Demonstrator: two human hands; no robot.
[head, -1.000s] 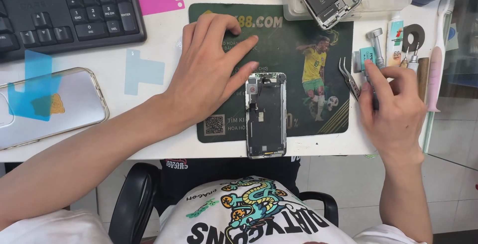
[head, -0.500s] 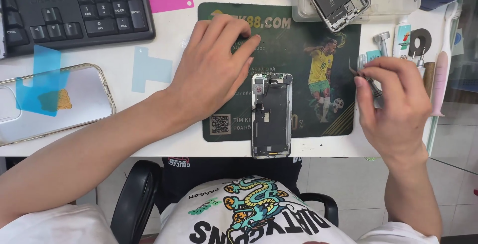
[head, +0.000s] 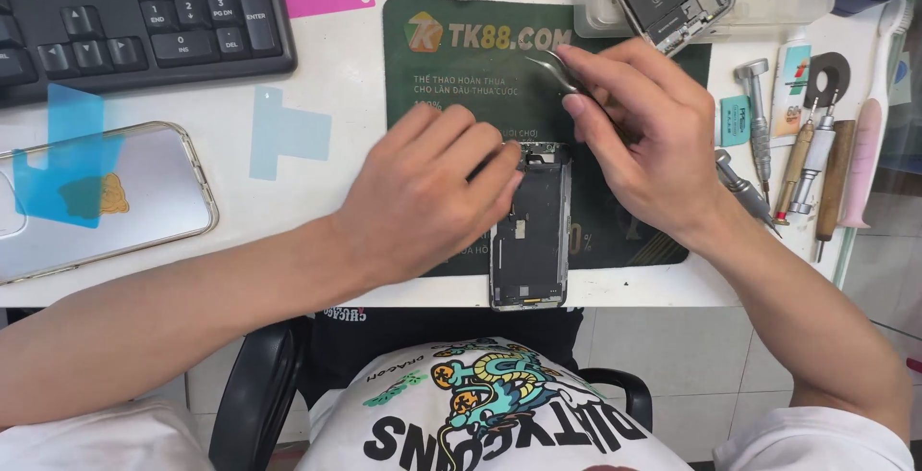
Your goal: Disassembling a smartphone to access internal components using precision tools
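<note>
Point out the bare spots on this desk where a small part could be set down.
Bare white desk lies between the keyboard, blue film and green mat. The tool row beside the right hand is crowded.

Left forearm came in bare from the lower left, angled up toward centre. Left hand (head: 423, 193) lay palm down, knuckles raised, fingers bunched and pointing right, fingertips (head: 504, 166) pressed low. Right forearm entered from the lower right (sleeve edge white at the shoulder). Right hand (head: 639, 135) sat above and just beside the left, wrist bent, thumb and forefinger pinched together, remaining fingers curled loosely beneath.
</note>
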